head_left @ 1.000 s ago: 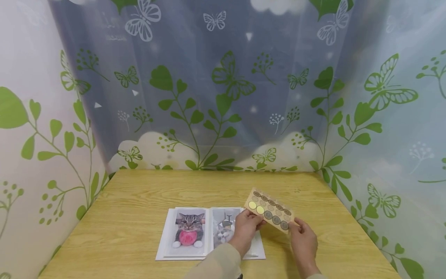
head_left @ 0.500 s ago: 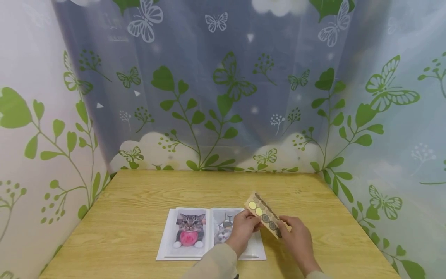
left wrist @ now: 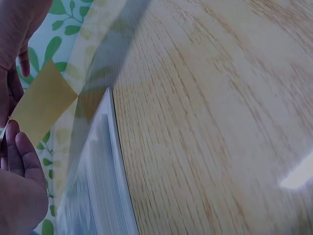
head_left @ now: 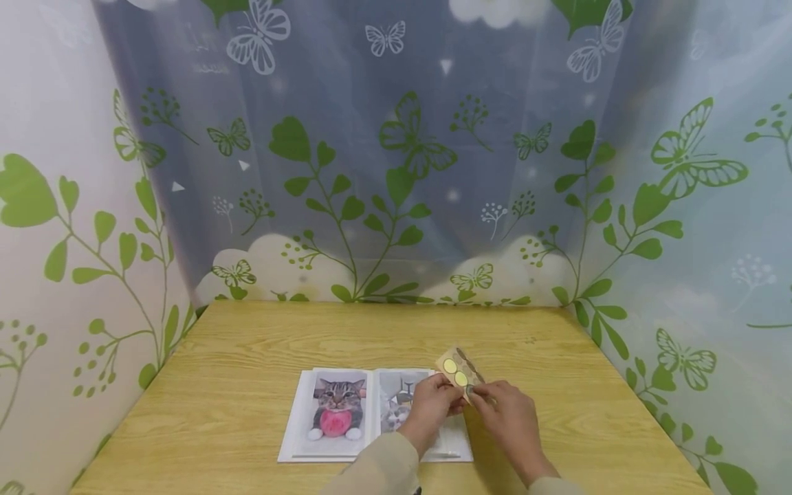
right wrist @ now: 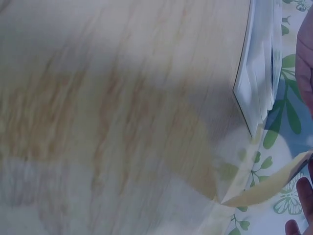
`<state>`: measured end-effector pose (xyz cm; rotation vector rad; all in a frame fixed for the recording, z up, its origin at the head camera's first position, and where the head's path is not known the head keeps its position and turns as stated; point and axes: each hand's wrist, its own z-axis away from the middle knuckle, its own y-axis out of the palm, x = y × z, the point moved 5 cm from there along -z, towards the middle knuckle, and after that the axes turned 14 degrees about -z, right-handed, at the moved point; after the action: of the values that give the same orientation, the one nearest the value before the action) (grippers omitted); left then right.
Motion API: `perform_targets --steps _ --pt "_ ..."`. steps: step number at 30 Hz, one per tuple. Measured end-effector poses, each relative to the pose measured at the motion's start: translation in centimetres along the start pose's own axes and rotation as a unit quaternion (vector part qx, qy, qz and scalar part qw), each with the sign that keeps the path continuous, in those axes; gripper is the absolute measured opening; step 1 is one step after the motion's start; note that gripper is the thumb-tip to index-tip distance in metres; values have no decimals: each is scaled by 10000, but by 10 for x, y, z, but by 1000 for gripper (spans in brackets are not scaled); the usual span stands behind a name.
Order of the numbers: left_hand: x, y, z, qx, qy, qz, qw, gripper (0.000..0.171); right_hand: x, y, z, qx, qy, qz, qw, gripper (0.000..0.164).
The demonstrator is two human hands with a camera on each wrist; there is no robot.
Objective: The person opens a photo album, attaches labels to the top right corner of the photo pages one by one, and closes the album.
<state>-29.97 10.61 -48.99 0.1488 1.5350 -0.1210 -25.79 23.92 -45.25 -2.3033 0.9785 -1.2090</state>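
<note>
A tan sheet of round stickers (head_left: 456, 364) is held above the table between both hands, with two yellow circles and some darker ones showing. My left hand (head_left: 427, 409) pinches its near-left edge between thumb and fingers. My right hand (head_left: 512, 419) pinches the sheet close beside, at a dark sticker below the yellow ones, and covers the rest of that end. The left wrist view shows the plain back of the sheet (left wrist: 44, 103). Seen from the right wrist, the sheet (right wrist: 261, 192) curves in a bend. An open photo album (head_left: 295, 430) lies under my left forearm.
A cat photo with a pink ball (head_left: 335, 412) fills the album's left page; another cat photo (head_left: 392, 405) on the right is partly behind my left hand. The wooden table (head_left: 247, 337) ends at a leaf-and-butterfly curtain (head_left: 346, 172), which also hangs on both sides.
My right hand has moved left from the sheet's far-right corner to its middle, near my left hand. The sheet has turned and bent, so fewer stickers show. My left hand has barely moved.
</note>
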Motion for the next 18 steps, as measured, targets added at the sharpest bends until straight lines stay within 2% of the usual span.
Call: perform_targets --steps 6,11,18 --pt "1 1 -1 -35 -47 -135 9999 8 1 3 1 82 75 149 9998 18" --pt "4 1 -1 -27 -11 -352 9994 13 0 6 2 267 272 198 9991 17" --pt "4 3 0 -30 -15 -419 9991 9 -2 8 3 424 561 243 9972 14"
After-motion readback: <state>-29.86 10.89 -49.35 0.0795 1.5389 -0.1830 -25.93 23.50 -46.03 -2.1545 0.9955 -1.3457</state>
